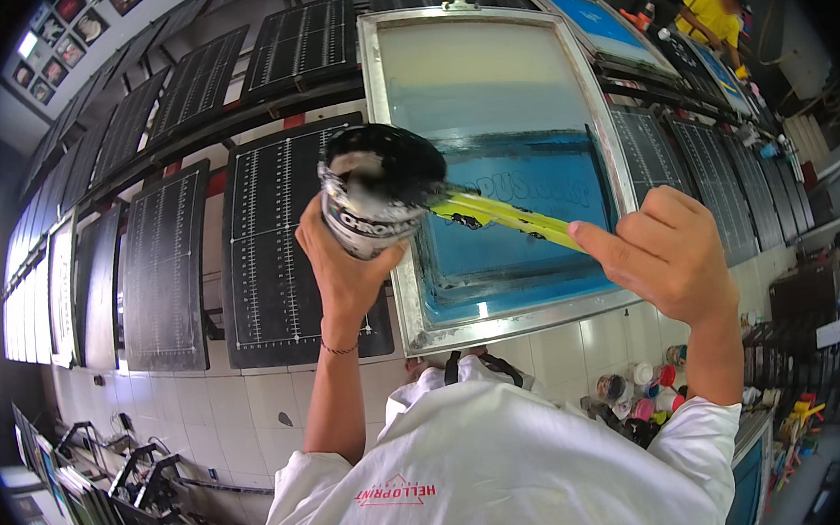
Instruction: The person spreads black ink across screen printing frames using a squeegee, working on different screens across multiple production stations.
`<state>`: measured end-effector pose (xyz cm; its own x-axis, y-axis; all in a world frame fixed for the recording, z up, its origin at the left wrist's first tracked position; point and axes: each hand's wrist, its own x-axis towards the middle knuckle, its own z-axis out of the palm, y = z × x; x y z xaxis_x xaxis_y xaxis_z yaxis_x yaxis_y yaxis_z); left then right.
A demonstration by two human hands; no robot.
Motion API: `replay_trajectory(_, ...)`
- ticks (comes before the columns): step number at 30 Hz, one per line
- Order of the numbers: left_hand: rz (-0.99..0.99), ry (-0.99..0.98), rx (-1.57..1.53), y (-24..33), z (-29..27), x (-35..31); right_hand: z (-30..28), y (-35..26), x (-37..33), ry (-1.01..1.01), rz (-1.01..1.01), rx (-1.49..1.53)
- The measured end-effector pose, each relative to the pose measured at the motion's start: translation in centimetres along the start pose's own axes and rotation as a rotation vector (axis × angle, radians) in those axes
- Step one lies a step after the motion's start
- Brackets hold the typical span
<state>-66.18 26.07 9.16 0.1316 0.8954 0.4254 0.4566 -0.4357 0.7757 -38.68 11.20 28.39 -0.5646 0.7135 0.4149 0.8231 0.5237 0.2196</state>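
My left hand is wrapped round a white tub smeared with black ink, holding it up and tilted. In my right hand is the end of a yellow-green spatula, which has black smears along it. The spatula's far end reaches to the tub's rim, and its tip is hidden by the dark ink there. Below both lies a screen printing frame with a metal border. Its blue mesh carries faint outlined lettering, and dark streaks run along the edges of the blue area.
Black printing boards with white ruled marks stand in rows to the left and right. Another blue screen lies at the back right, near a person in a yellow shirt. Several ink tubs sit on the floor at the lower right.
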Motion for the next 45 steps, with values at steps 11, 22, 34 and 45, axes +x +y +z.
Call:
replay_trajectory(11, -0.212, 0.126, -0.462, -7.2, -2.0, 0.0, 10.5, -9.3, -10.7, 0.150, 1.132, 0.621)
replay_trajectory(22, -0.203, 0.090, -0.419, -6.4, -3.8, -1.1, 16.7, -17.5, -8.8, 0.211, 1.011, 0.690)
replay_trajectory(34, -0.201, 0.062, -0.485, -6.2, -4.2, -2.3, 23.5, -8.6, 0.2, 0.340, 0.985, 0.397)
replay_trajectory(45, 0.019, 0.019, 0.014, -5.1, -2.1, -1.3, 13.8, -5.5, -2.2, 0.544, 1.508, 2.009)
